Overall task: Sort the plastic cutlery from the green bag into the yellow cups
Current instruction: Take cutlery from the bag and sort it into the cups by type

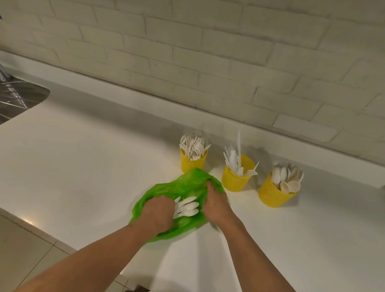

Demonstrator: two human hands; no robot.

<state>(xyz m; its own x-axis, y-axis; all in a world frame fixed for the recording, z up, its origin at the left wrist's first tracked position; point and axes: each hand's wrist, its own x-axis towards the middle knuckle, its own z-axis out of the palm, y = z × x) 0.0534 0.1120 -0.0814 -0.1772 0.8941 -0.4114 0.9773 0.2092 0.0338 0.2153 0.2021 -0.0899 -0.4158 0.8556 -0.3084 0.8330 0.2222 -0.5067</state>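
Observation:
A crumpled green bag [180,187] lies on the white counter [74,173]. My left hand [158,213] is closed around a bunch of white plastic spoons [187,207] that fan out to the right over the bag. My right hand [216,201] grips the bag's right edge, fingertips tucked into the plastic. Behind the bag stand three yellow perforated cups: the left cup [193,162] holds forks, the middle cup [235,177] holds knives, the right cup [272,193] holds spoons and leans to the right.
A steel sink [9,98] sits at the far left of the counter. A white brick wall [192,45] runs behind the cups. The counter's front edge drops to a tiled floor [14,254] at lower left.

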